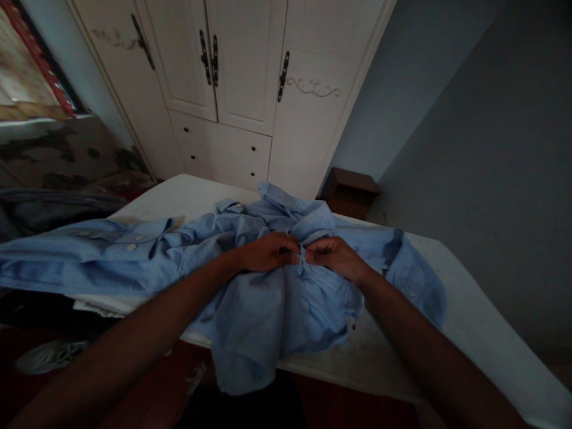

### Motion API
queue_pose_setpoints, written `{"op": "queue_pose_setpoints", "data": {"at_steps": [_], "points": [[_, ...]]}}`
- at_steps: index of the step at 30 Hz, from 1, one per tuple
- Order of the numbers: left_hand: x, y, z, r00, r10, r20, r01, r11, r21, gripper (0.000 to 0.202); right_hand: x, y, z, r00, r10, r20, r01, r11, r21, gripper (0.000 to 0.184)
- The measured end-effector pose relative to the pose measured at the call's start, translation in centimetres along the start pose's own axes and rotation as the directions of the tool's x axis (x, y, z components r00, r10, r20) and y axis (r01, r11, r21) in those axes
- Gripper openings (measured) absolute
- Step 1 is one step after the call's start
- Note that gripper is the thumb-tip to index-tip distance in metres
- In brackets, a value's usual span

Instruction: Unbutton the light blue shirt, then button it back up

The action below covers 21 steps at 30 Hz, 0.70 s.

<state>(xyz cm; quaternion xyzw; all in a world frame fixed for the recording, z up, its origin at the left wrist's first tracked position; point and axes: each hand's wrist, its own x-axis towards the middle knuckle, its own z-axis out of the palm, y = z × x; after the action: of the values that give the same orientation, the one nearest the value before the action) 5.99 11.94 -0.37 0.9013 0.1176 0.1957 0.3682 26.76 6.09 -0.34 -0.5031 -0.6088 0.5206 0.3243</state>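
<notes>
A light blue button-up shirt (pixel 250 310) lies spread and rumpled over a white table (pixel 451 286), its lower part hanging past the near edge. One sleeve with a buttoned cuff stretches far to the left; the other bends at the right. Just below the collar, my left hand (pixel 270 251) pinches the shirt's front with thumb and fingers. Close beside it, my right hand (pixel 335 256) grips the cloth of the front too, fingertips almost meeting the left ones. Whether a button sits between the fingers is too small to tell.
Behind the table stands a white wardrobe (pixel 241 95) with dark handles and drawers. A small brown cabinet (pixel 353 185) is by the wall at the back right. Dark clothes (pixel 58 205) lie at the left, and a shoe (pixel 49 356) is on the red floor covering below.
</notes>
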Motion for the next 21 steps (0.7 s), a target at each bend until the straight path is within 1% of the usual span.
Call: {"op": "queue_pose_setpoints", "data": {"at_steps": [6,8,11,16,21], "points": [[-0.04,-0.01,0.24,0.999,-0.023,-0.023,0.025,0.998,0.055,0.013,-0.13,-0.4,0.2,0.99,-0.137,0.022,0.138,0.987,-0.087,0.045],[-0.04,0.05,0.25,0.999,-0.024,-0.033,0.026,0.997,0.076,0.012,-0.18,-0.48,0.27,0.986,-0.164,0.025,0.166,0.98,-0.108,0.045],[-0.02,0.13,0.2,0.999,-0.014,-0.046,0.019,0.996,0.091,0.011,-0.23,-0.49,0.29,0.984,-0.178,0.021,0.18,0.976,-0.125,0.044],[0.01,0.03,0.09,0.999,-0.007,-0.047,0.01,0.997,0.071,0.015,-0.21,-0.61,0.36,0.984,-0.179,0.0,0.177,0.971,-0.164,0.046],[0.0,-0.41,0.2,0.999,-0.026,-0.042,0.029,0.997,0.076,0.015,-0.04,-0.51,0.7,0.972,-0.215,-0.095,0.184,0.948,-0.259,0.04]]}}
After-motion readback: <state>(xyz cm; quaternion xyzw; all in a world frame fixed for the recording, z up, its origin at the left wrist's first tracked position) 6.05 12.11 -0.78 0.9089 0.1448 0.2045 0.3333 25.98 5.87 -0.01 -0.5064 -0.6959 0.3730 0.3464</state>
